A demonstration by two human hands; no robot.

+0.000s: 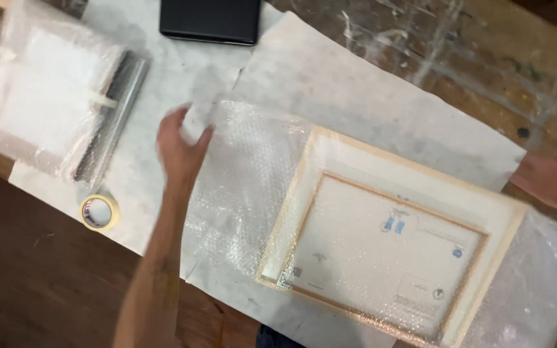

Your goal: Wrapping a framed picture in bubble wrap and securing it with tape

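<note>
A stretched canvas (381, 238) lies face down, its pale wooden frame showing, on a sheet of bubble wrap (243, 187) spread over white paper (356, 90). My left hand (178, 145) reaches over the far left corner of the bubble wrap, fingers at its edge; motion blur hides whether it grips the wrap. My right hand (552, 180) is at the right edge of the view, near the canvas's far right corner, blurred and partly cut off.
A bubble-wrapped flat package (46, 90) with a dark strip along its side lies at the far left. A roll of masking tape (100, 212) sits near the paper's left edge. A black flat case (209, 19) lies at the top. Paint-marked wooden floor surrounds the paper.
</note>
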